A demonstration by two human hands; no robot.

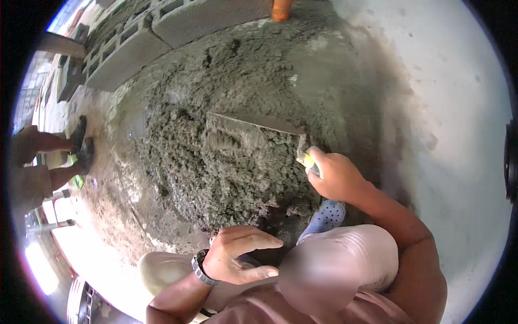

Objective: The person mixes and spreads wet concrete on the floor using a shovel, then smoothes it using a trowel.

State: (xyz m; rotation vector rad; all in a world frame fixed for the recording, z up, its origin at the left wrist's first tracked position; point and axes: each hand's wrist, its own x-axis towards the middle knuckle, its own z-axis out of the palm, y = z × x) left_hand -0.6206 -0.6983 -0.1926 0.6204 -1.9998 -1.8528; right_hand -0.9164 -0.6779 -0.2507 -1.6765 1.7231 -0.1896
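Note:
My right hand (338,174) is wrapped round the yellow-and-grey handle of a trowel (258,125). Its long flat blade points left and lies at the surface of a heap of wet grey mortar (183,167), and the mortar by its lower edge is smeared by motion. Over my left knee hovers my left hand (237,254), holding nothing, with thumb and fingers apart and a watch (202,267) on the wrist. Beneath my right hand, a blue shoe with holes (326,216) stands at the edge of the heap.
Hollow grey concrete blocks (129,59) line the far left edge of the mortar. An orange object (281,9) stands at the far end. A pale smooth surface (453,124) borders the right side. At the left stands another person, whose legs (56,143) and dark shoes show.

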